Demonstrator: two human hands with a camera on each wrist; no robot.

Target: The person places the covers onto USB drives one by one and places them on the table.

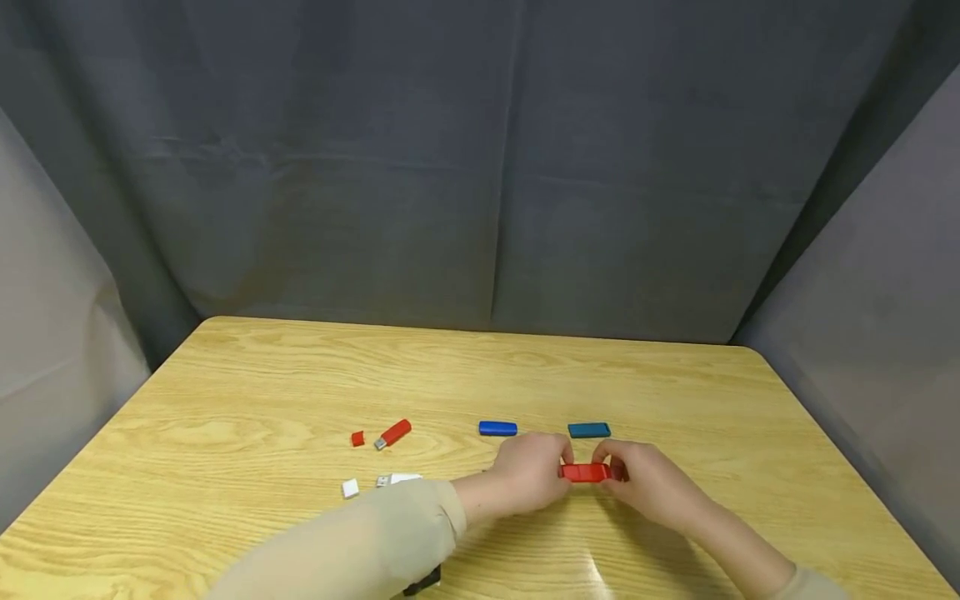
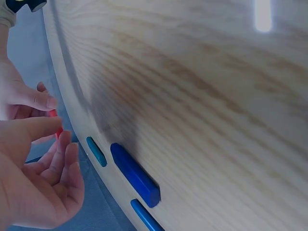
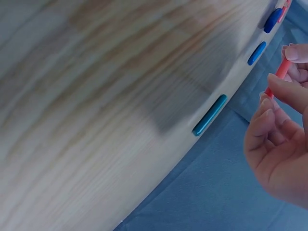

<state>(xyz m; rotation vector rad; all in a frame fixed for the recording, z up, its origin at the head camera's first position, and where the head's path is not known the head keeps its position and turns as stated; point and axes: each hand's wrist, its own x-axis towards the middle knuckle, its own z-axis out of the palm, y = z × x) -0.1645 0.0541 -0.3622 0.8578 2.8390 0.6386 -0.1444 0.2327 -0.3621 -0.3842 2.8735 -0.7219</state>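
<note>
Red stick (image 1: 585, 472) held lengthwise between both hands, over the right part of the desk (image 1: 262, 375). Left hand (image 1: 531, 472) pinches one end, thumb against fingers; right hand (image 1: 651, 483) pinches the other. Whether the stick is capped: cannot tell.

Just beyond it, a teal stick (image 1: 588, 430) lies flat; left of that, a blue stick (image 1: 498, 428), well apart. Left wrist view adds a larger dark blue stick (image 2: 134, 173), on the desk between those two and nearer the camera.

Further left: red USB drive (image 1: 393, 433), metal plug bare, red cap (image 1: 357, 438) near it. Closer in, white USB drive (image 1: 397, 479), partly behind the left sleeve (image 1: 352, 537), plug exposed; white cap (image 1: 350, 488) beside it.
</note>
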